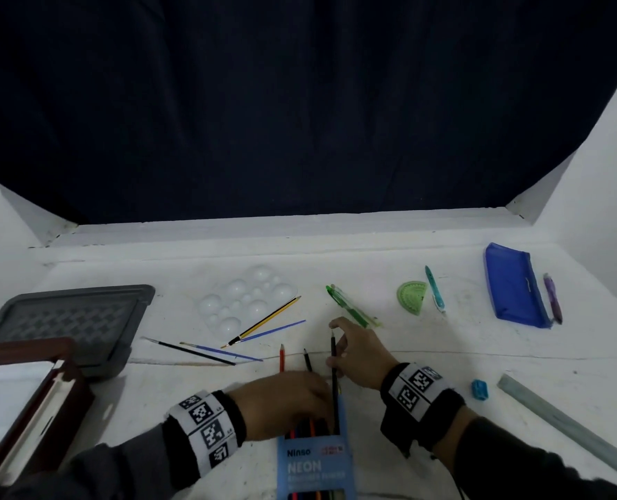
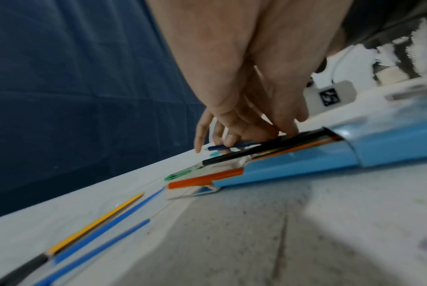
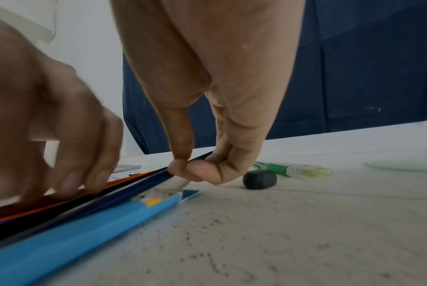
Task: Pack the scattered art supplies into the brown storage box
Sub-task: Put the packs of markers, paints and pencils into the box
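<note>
R hand (image 1: 354,351) pinches a dark pencil (image 1: 333,377) near its tip end, thumb + forefinger; rest of the pencil runs back into the blue pencil pack (image 1: 316,460) on the counter (image 1: 408,409). L hand (image 1: 282,402) lies over the pack's open mouth, fingers (image 2: 284,123) pressing down on the pencils there. Can't tell if they curl round any.

Head view only: brown storage box (image 1: 22,402) at near-left counter edge, open, pale lining visible; grey lid/tray (image 1: 72,323) just behind it. White palette (image 1: 245,301), yellow-black pencil (image 1: 267,321) lying over its edge, thin brushes (image 1: 206,351) near it. Orange pencil (image 1: 282,357) + another dark one stick out of the pack beside the pinched one. Further R: green pens (image 1: 354,306), green protractor (image 1: 412,297), teal pen (image 1: 434,288), blue pencil case (image 1: 514,285) w/ purple pen (image 1: 553,297) beside it, blue sharpener (image 1: 479,389), long ruler (image 1: 566,424).

R wrist view only: black eraser (image 3: 259,179) on counter just beside R fingertips (image 3: 183,168), hidden by the hand in head view. Pinch is clear here.

L wrist view: pack's torn/open flap end, orange pencil (image 2: 205,179) poking out, blurred otherwise.

All supplies outside the box, scattered on counter.
</note>
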### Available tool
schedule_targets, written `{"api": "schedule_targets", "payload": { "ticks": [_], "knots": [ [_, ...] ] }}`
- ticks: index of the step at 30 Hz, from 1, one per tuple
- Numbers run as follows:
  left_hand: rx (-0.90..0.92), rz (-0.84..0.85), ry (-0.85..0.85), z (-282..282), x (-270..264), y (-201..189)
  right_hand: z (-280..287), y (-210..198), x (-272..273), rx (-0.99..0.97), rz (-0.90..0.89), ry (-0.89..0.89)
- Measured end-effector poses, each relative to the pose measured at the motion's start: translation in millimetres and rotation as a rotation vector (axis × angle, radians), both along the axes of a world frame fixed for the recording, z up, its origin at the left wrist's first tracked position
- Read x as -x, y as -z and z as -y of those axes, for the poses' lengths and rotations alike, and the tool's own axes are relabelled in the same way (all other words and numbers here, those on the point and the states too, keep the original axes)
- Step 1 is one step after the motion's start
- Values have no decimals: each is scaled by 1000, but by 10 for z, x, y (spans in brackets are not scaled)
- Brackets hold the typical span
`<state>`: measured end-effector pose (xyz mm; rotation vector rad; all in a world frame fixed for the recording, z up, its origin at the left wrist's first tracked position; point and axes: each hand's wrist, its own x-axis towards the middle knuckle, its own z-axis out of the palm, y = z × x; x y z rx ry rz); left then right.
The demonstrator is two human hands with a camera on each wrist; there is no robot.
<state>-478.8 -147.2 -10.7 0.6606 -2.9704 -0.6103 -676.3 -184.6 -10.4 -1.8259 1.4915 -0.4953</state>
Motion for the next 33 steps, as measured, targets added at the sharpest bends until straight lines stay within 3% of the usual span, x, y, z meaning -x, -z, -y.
{"api": "schedule_targets", "payload": {
  "ticks": [3,6,10,16,23,27,33],
  "knots": [
    [138,-150,-223,11,-136,70,-23,34,14,7,-38,-12],
    [144,7,-379,55,-152,125,-58,20,7,23,-131,-61],
    [144,313,-371,-9,-101,169,-136,-43,3,19,-198,-116],
    [46,430,-365,-197,-4,24,-252,-49,32,-1,-259,-180],
    [41,243,-464,-192,49,-52,-443,109,51,103,-450,-334],
    [121,302,-392,-179,123,-9,-509,6,151,65,-410,-365],
    [55,305,-359,-260,107,12,-699,-101,318,36,-383,-432]
  ]
}}
